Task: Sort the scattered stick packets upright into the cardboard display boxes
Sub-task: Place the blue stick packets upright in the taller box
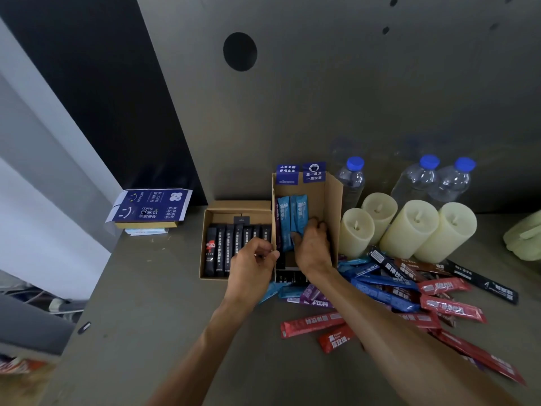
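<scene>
Stick packets (383, 295) litter a grey, perhaps metal, tabletop (152, 317).

The low display box (206, 244) in front of me is plain brown cardboard, and the black stick packets (231, 247) in it carry small white print; the leftmost packet (210, 247) has a red logo. The taller display box (333, 200) is the same brown, and its top flaps (313, 172) are navy with white characters. The light blue stick packets (295, 221) in it have white lettering. The loose pile mixes red packets (307, 323) with white lettering, deep blue packets (383, 294), a purple packet (310, 294), dark brown packets (415, 266) and a long black packet (483, 284). The candles (409, 230) are cream, the water bottles (418, 183) clear with blue caps (355, 164). The flat carton (152, 209) is navy with white print. The table (146, 317) is dull grey.
</scene>
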Demonstrator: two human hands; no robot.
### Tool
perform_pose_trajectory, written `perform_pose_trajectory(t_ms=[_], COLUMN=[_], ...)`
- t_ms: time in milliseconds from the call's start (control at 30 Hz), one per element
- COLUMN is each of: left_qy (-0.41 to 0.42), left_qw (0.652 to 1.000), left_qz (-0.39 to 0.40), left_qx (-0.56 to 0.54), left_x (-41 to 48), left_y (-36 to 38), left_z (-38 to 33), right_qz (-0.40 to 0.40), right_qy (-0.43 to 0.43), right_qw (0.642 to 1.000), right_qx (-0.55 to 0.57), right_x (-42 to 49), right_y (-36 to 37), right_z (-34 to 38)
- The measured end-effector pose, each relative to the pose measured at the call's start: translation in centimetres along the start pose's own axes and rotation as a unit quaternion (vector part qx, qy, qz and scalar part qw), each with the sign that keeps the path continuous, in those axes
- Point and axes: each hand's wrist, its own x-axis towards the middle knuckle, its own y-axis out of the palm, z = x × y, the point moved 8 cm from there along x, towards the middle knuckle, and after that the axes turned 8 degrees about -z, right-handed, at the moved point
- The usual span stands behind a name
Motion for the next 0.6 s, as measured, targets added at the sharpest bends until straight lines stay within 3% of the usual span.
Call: perform_pose_trajectory(t_ms=[200, 600], left_qy=[-0.007, -0.013], left_qw=[1.000, 1.000], left_qz=[-0.004, -0.007], left_qx=[0.003, 0.013], left_x=[-0.2, -0.6], left_y=[0.0, 0.2], left_z=[-0.1, 1.0], right_qz=[0.009, 0.017], right_qy=[-0.016, 0.033], right_qw=[1.000, 0.997], right_qx=[0.010, 0.069], right_x=[0.2, 0.6], right_y=[-0.2, 0.3], right_z=[0.1, -0.4])
